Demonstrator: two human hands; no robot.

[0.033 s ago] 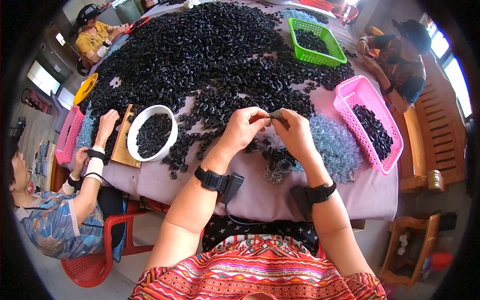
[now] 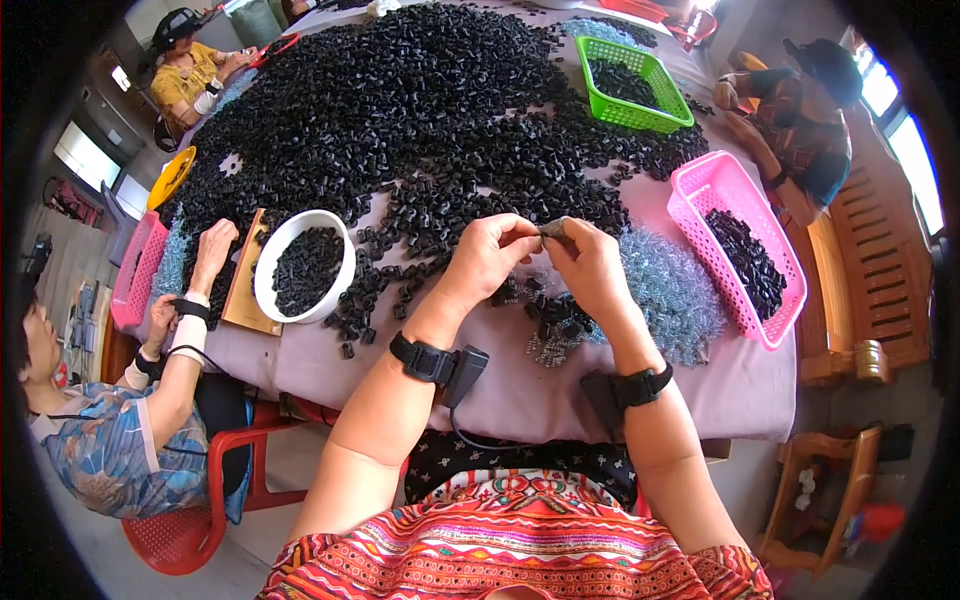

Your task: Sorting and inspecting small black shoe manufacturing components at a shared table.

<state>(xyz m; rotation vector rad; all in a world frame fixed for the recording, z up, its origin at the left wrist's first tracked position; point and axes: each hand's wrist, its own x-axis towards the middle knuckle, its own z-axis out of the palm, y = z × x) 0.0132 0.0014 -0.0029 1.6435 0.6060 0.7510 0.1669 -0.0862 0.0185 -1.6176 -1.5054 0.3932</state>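
Fingertips together, my left hand point(image 2: 487, 258) and my right hand point(image 2: 590, 264) meet over the near part of the table. Both pinch one small black piece point(image 2: 541, 238), which the fingers mostly hide. A grey covering point(image 2: 556, 228) wraps a fingertip of my right hand. Just beyond lies a great heap of small black plastic pieces point(image 2: 370, 90). Beside and under my right hand is a pile of small clear bluish plastic pieces point(image 2: 668, 300). Some loose black pieces point(image 2: 565, 318) lie below my hands.
A white bowl point(image 2: 345, 281) of black pieces stands left, by a wooden board point(image 2: 243, 290). On the right are a pink basket point(image 2: 778, 225) and a green basket point(image 2: 655, 118), both holding black pieces. Co-workers sit left and right; one's hand point(image 2: 213, 248) is near the board.
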